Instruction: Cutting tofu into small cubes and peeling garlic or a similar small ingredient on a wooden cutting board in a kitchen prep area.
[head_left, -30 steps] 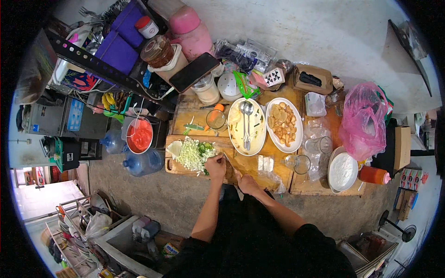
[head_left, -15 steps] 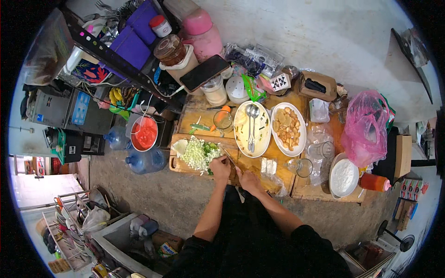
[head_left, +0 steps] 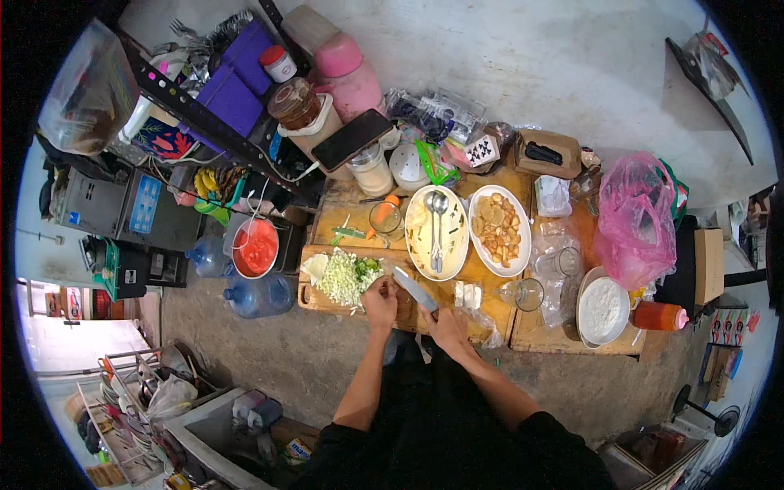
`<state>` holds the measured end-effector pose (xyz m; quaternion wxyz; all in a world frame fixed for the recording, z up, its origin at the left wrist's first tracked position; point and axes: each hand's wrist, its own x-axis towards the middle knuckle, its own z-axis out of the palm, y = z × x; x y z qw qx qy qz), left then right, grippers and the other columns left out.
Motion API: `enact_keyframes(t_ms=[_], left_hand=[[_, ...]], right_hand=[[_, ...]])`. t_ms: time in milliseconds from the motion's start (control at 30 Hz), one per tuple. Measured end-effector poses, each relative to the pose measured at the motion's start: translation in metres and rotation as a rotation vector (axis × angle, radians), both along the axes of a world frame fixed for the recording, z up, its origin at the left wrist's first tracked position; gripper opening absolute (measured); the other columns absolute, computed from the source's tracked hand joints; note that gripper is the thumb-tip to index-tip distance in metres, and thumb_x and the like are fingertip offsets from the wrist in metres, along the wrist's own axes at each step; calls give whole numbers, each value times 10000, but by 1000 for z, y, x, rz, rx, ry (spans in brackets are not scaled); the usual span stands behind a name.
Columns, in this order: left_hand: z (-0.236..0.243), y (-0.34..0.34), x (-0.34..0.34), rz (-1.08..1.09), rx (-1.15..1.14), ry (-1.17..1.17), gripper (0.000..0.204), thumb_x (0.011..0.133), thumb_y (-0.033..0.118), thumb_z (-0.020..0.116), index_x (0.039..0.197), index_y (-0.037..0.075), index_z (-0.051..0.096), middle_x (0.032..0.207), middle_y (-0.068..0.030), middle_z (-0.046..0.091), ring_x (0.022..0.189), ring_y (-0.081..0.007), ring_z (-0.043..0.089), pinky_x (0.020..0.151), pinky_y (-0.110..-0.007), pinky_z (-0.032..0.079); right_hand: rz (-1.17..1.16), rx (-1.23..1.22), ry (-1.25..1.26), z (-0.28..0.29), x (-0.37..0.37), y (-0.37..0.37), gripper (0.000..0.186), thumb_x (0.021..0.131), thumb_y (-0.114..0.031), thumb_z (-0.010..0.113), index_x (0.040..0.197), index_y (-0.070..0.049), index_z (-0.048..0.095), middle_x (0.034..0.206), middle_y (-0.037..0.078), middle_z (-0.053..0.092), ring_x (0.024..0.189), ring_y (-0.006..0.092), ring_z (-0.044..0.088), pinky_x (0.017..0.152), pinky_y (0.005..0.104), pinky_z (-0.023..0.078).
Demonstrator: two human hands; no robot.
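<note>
Knife in right hand, vegetables leftward

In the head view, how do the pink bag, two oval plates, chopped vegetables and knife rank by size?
Pink bag
Left oval plate and right oval plate: too alike to rank
Chopped vegetables
Knife

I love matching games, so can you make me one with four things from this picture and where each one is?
Things:
1. knife
2. two spoons
3. chopped pale vegetable
4. white powder

Places:
A. in a bowl near the right end of the table
B. in the person's right hand
C. lying on an oval dish
D. heaped on the cutting board

Right pairs: 1-B, 2-C, 3-D, 4-A.
</note>
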<state>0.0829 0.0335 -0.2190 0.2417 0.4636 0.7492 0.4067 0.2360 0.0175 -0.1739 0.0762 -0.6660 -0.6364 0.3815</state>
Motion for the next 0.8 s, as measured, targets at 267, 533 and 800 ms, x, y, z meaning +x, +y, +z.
enact_keyframes(t_ms=[267, 533, 800], left_hand=[[30, 6, 14, -113, 232, 4, 169, 781, 72, 593, 939, 12, 595, 732, -114, 526, 511, -159, 545, 508, -258, 465], [41, 18, 26, -181, 85, 41, 184, 735, 101, 645, 892, 8, 625, 692, -95, 464, 478, -147, 490, 443, -281, 391], [32, 33, 41, -278, 127, 57, 212, 719, 83, 647, 919, 14, 628, 670, -98, 461, 472, -170, 477, 463, -297, 391]], right_hand=[[-76, 95, 24, -19, 13, -3, 432, 791, -385, 568, 805, 46, 551, 657, 201, 596, 662, 380, 586, 602, 454, 448], [-107, 155, 15, -19, 17, -5, 431, 791, -385, 570, 853, 41, 553, 639, 171, 601, 641, 365, 587, 577, 449, 450], [-175, 189, -11, -29, 25, -6, 419, 793, -386, 570, 838, 30, 550, 638, 162, 604, 614, 361, 586, 562, 443, 452]])
